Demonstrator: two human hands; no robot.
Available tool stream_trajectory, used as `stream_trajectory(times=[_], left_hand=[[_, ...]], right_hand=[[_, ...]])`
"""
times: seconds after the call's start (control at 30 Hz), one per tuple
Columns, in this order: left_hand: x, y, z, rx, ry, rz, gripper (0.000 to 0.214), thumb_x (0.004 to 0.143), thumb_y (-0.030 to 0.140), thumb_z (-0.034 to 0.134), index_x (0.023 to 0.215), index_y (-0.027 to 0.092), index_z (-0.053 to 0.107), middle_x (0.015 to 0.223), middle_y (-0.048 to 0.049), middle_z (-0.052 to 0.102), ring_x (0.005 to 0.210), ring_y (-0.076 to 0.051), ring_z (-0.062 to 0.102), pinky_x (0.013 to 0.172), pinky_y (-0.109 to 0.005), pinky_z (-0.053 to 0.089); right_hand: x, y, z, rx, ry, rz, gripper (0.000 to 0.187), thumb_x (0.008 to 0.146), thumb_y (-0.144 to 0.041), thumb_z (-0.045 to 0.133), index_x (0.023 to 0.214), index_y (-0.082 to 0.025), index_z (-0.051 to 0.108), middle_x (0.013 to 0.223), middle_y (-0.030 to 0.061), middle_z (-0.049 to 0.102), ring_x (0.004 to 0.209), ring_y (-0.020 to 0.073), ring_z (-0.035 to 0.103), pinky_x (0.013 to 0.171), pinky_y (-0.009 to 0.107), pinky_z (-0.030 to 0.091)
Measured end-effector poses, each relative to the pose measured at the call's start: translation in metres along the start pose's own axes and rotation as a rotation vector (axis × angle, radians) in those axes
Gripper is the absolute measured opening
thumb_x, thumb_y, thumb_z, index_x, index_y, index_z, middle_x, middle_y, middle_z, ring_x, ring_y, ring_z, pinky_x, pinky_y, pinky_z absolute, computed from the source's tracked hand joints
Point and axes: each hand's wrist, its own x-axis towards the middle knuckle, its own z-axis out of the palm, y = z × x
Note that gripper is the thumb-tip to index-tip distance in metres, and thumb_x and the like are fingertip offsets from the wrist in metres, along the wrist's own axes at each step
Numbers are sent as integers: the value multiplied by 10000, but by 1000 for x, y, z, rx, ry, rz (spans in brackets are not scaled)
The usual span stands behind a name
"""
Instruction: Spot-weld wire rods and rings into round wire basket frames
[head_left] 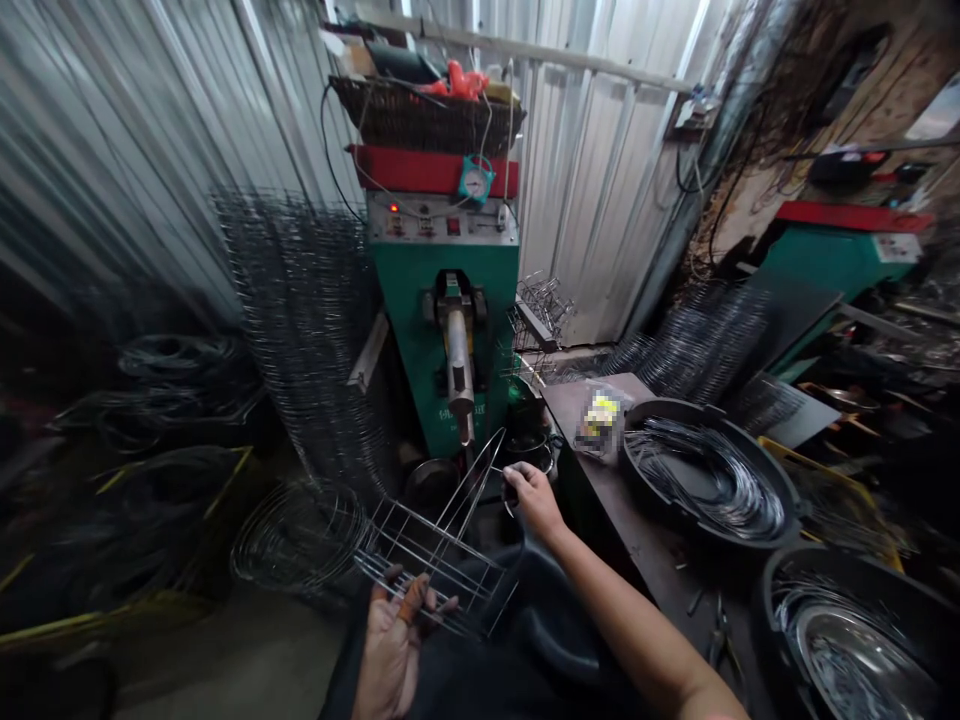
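My left hand (397, 640) is closed around the near edge of a wire rack (427, 545), which is tilted above my lap. The rack has a grid of thin metal bars and a narrow triangular wire part rising towards the machine. My right hand (532, 500) is pinched on a thin wire (496, 469) beside the top of that triangular part; whether the wire touches the rack is unclear. In front of both hands stands a green machine (405, 300) with a metal arm (459, 365) pointing down towards the rack.
Stacked wire grids (300, 330) rise at the left, above wire rings (300, 540). On the right, a bench (622, 500) bears a plastic bag (598, 420), a black tray (784, 505) of cut wires and pliers (720, 640). Another tray (769, 610) holds a metal bowl.
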Motion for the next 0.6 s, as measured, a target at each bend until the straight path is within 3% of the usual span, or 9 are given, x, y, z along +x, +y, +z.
stream_trajectory(times=[0.13,0.3,0.6], left_hand=[[11,-1,-4,17,1,-1,463,565,318,773,928,250,493,712,59,546,609,-104,518,615,-295,518],[21,-4,-6,24,6,0,436,581,326,761,921,246,500,693,54,548,615,-109,517,616,-282,506],[31,-7,-13,16,41,-13,402,608,315,744,911,232,493,685,58,538,581,-96,496,609,-285,502]], right_hand=[[11,6,6,-71,28,-16,255,711,-389,578,585,-173,528,503,-27,489,481,95,432,459,214,324],[22,13,16,50,-43,26,276,730,-429,567,630,-175,529,536,-21,515,492,97,462,483,219,349],[33,23,34,15,-43,8,290,753,-448,553,645,-181,516,572,-20,513,535,104,474,536,229,375]])
